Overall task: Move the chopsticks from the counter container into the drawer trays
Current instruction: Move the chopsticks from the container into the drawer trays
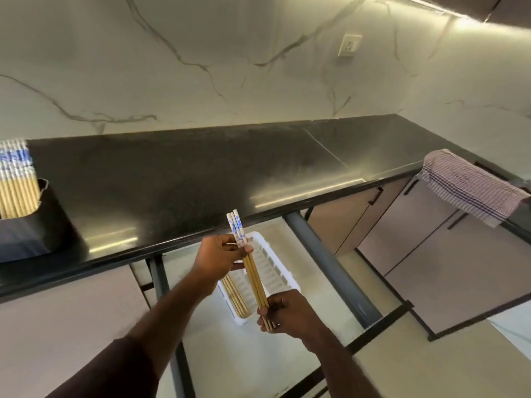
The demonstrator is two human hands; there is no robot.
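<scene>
Right hand [283, 311] pinches bare wooden ends of small chopstick bundle [254, 278], nearest camera. Left hand [219, 257] grips same bundle higher up, just below blue-patterned tops. Bundle held tilted above white tray [283, 275] in open drawer [258, 349]. More chopsticks [237, 297] lie in tray's left slot. Beyond tray, black counter [186, 179]. Far left of tray, black container [43, 222] holding many chopsticks [17, 182]. Far right, striped towel [471, 185].
</scene>
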